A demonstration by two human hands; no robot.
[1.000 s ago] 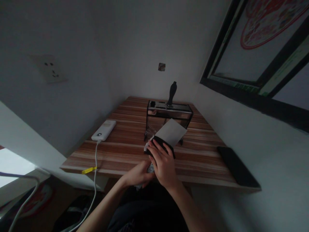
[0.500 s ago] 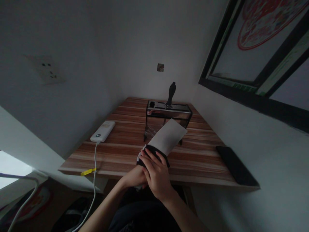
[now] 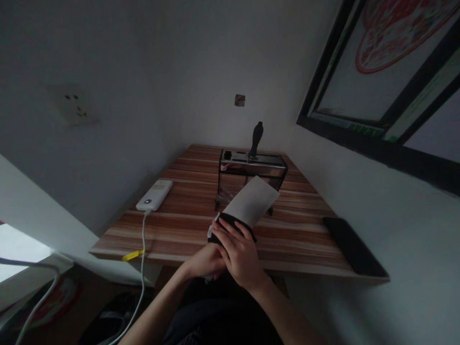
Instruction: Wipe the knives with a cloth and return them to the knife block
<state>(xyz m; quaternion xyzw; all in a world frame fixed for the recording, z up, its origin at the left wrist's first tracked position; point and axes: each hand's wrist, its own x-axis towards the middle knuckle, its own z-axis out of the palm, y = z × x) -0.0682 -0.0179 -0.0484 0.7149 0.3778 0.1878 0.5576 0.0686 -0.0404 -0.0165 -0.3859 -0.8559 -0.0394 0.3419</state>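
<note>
A cleaver with a broad, plain pale-grey blade (image 3: 253, 199) slants up and away to the right over the front of the table. My left hand (image 3: 206, 261) is closed at its near end; the handle is hidden by my hands. Fingers together, my right hand (image 3: 239, 251) presses over a black cloth-like piece (image 3: 230, 221) that lies across the lower blade. A crumpled whitish edge shows at the left of this piece. Behind the blade stands a knife holder (image 3: 268, 165) with a metal top, and one black knife handle (image 3: 257, 139) sticks up from it.
On the wood-grain table (image 3: 183, 223), a white power bank (image 3: 154, 195) lies left with a white cable (image 3: 143, 254) hanging off the front edge; a yellow tag (image 3: 132, 255) is beside it. A black phone (image 3: 354, 247) lies at the right edge. Walls enclose the back and sides.
My right hand and the black piece have shifted slightly right and up along the blade. My left hand stays closed at the near end. The whole view has drifted a little.
</note>
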